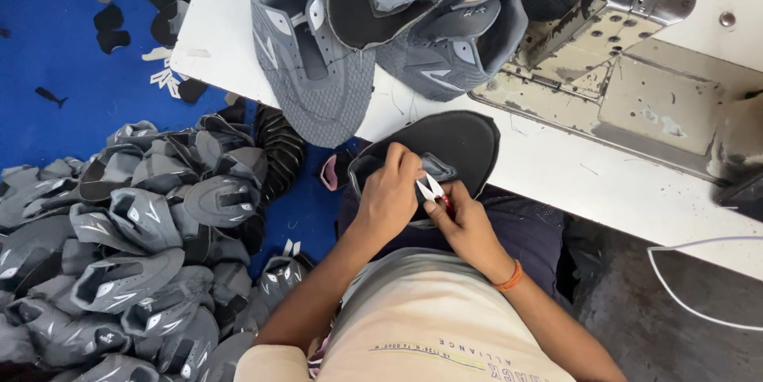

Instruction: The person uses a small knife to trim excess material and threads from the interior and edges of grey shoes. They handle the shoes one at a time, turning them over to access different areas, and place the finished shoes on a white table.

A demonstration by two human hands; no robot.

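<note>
White worktable above blue floor, shoe uppers heaped.

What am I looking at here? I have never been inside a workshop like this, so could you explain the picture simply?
The single picture comes from a camera worn on a person's head, looking down at their own two hands. The left hand grips a dark shoe upper that lies over the edge of a white table. The right hand holds small thread snips against it. Further back on the table lie grey shoe uppers, and to the right stands an industrial sewing machine. At the left, a big pile of grey uppers rests on a blue floor.
</note>
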